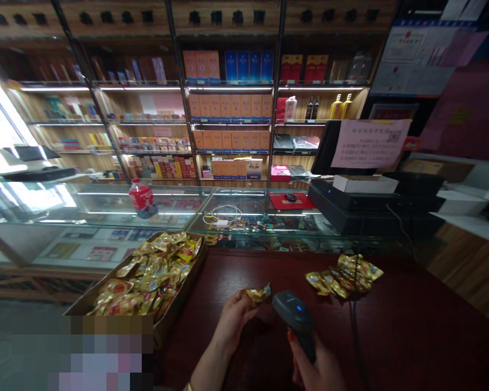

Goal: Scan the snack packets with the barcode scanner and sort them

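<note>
Between the fingers of my left hand (231, 321) is a gold snack packet (256, 295), held above the dark red table (236, 269). My right hand (313, 365) is wrapped round the handle of a black barcode scanner (294, 313), which has a small blue light on top. The scanner's head is close to the packet, with a narrow gap between them. To the left, a cardboard box (179, 301) is filled with many similar gold packets (155, 271). Several more gold packets (344, 279) lie in a loose pile on the table's right side.
A black cable (353, 326) runs down across the table. Behind stands a glass counter (175, 198) with a red bottle (142, 198), a white cable (224, 217) and a mouse on a red pad (287, 202). A monitor (324, 149) stands at right; a blurred patch covers the lower left.
</note>
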{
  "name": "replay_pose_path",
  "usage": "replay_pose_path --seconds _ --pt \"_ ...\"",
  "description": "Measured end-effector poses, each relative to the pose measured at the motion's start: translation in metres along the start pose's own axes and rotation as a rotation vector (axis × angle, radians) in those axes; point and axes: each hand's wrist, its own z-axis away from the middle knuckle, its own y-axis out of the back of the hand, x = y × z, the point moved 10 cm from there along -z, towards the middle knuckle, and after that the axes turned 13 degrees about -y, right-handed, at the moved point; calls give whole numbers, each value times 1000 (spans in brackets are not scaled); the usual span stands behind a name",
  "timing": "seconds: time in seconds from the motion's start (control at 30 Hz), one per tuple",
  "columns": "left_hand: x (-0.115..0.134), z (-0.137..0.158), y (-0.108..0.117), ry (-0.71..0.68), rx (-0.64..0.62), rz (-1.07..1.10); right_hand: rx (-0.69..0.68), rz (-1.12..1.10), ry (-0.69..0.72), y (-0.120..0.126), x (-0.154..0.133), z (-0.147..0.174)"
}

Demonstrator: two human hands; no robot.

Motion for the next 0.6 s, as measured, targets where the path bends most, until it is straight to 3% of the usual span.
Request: replay_pose_path --seconds 0.37,0.6 --pt "-1 6 -9 -10 20 113 -21 -148 -50 0 -10 5" --pt "-6 1 5 -105 53 -5 -1 -336 -150 13 0 15"
